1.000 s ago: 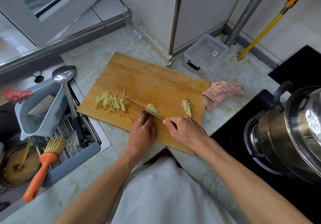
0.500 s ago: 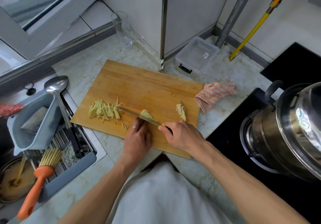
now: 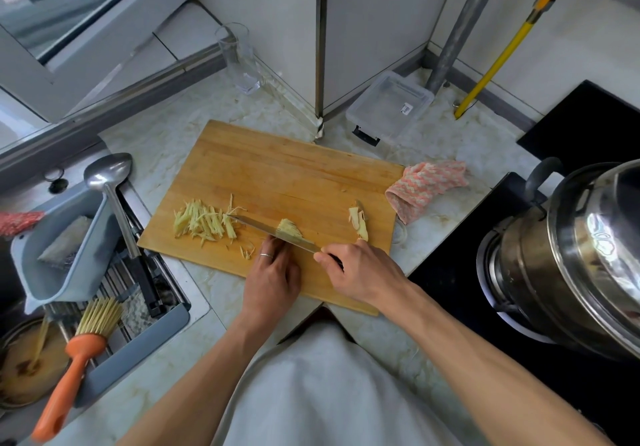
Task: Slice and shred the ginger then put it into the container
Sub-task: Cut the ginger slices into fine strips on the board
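A wooden cutting board (image 3: 277,168) lies on the marble counter. A heap of ginger shreds (image 3: 204,222) sits on its left part. A small stack of ginger slices (image 3: 289,228) lies mid-board under the knife (image 3: 263,229), whose blade points left. My right hand (image 3: 356,272) grips the knife handle. My left hand (image 3: 273,272), with a ring, holds the slices with curled fingertips just behind the blade. A leftover ginger piece (image 3: 358,224) lies at the board's right. A clear plastic container (image 3: 389,106) stands beyond the board by the wall.
A pink cloth (image 3: 426,182) lies right of the board. A steel pot (image 3: 571,255) sits on the black stove at right. Left is a sink with a grey basin (image 3: 65,255), a ladle (image 3: 110,182) and an orange brush (image 3: 72,369). A glass (image 3: 239,58) stands at the back.
The view has shifted slightly. Both hands stay at the ginger slices, with the knife blade working across them; the shred heap and leftover piece are unchanged.
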{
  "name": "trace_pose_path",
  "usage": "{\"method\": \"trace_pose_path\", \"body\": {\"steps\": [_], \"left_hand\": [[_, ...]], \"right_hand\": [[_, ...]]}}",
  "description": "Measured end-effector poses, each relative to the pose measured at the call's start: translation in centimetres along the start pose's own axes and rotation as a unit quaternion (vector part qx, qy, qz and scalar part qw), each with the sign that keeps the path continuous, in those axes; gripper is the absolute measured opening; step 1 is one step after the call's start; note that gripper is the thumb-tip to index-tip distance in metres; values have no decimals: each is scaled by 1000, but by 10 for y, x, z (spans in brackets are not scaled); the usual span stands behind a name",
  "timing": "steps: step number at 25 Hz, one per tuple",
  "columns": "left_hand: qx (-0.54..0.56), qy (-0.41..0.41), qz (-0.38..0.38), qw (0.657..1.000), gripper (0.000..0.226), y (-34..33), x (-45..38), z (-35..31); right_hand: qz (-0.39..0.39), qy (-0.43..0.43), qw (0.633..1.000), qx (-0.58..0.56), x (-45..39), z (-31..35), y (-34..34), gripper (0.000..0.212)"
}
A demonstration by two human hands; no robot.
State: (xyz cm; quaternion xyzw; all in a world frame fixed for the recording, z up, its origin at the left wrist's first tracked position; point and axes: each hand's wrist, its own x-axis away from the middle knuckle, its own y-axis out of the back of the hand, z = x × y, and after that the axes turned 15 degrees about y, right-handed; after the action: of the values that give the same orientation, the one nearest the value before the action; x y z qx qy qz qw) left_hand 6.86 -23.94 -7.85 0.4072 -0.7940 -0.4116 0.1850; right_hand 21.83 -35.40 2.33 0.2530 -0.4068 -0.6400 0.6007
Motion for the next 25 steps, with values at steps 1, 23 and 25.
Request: {"method": "trace_pose_path", "body": {"steps": [1, 23, 25], "left_hand": [[2, -1, -2, 1000, 38, 0, 0, 0], [5, -25, -28, 999, 31, 0, 1, -1], [4, -19, -23, 1000, 33, 1, 0, -1]], "right_hand": [[1, 0, 1000, -1, 1, 0, 0, 48], [14, 12, 1000, 10, -2, 7, 3, 48], [6, 9, 1000, 6, -6, 9, 0, 46]]}}
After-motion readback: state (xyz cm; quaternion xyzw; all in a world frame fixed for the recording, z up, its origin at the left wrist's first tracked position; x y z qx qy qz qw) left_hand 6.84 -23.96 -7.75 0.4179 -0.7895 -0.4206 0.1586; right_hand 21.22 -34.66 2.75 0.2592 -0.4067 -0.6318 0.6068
